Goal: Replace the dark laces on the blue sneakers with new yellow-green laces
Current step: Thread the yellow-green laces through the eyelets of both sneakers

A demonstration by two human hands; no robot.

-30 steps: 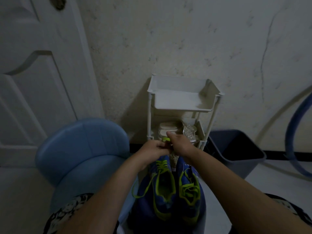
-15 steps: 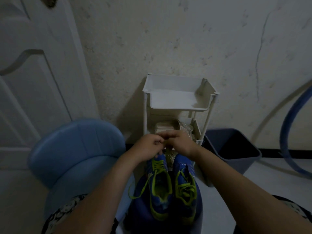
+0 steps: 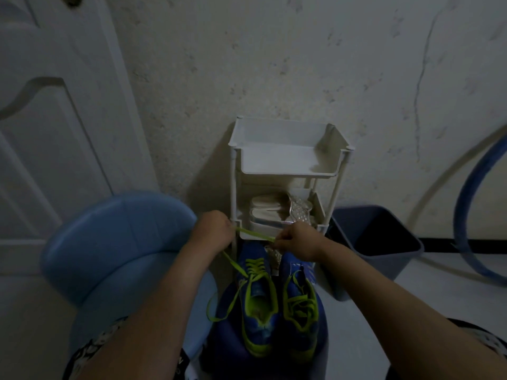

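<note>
Home, prob. entryway: shoe rack [image 3: 285, 175] w/ footwear [image 3: 264, 212] beyond left hand [image 3: 212, 233] and right hand [image 3: 297, 242]; panel door [image 3: 55, 133] at left; bin [image 3: 384, 242] at right.

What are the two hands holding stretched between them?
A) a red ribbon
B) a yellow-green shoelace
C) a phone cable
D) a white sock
B: the left hand and right hand each pinch an end of a taut yellow-green shoelace above the blue sneakers.
</note>
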